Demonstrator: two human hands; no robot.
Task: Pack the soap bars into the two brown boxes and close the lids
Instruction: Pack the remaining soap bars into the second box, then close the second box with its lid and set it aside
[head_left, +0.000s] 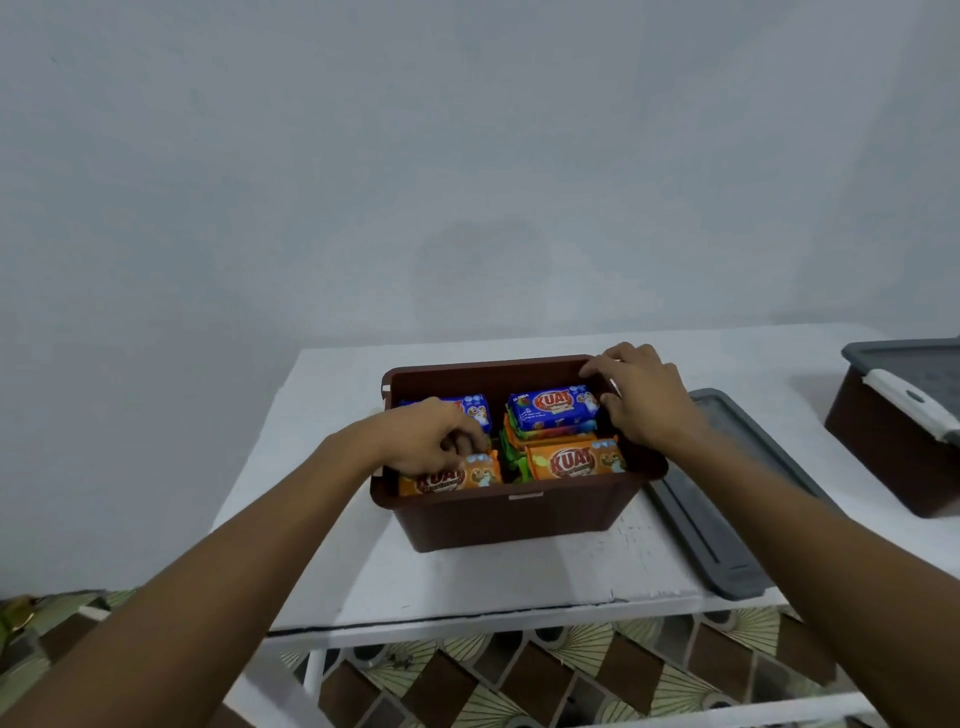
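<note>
My left hand (431, 434) is down inside the open brown box (509, 519), at its left side, fingers curled between the left blue soap bar (475, 408) and the left orange soap bar (457, 478). The fingertips touch the far edge of that orange bar, but I cannot tell whether I am truly gripping it or only pressing on it. My right hand (641, 397) holds the box's far right corner, fingers curled over the rim and thumb inside next to the right blue soap bar (553, 408).

The box stands near the middle of the white table (467, 582), nearer the far edge than the near one, and is filled almost to the rim. Below the right blue bar lies the right orange soap bar (574, 461), and green wrappers (514, 465) show in the gap between the two columns.

A loose grey lid (727, 499) lies flat on the table just right of the box, reaching to the near edge. At the table's right edge, well apart, sits the second brown box (883, 457) with its own grey cover (914, 364) on and a white latch (909, 400) at the side facing me
</note>
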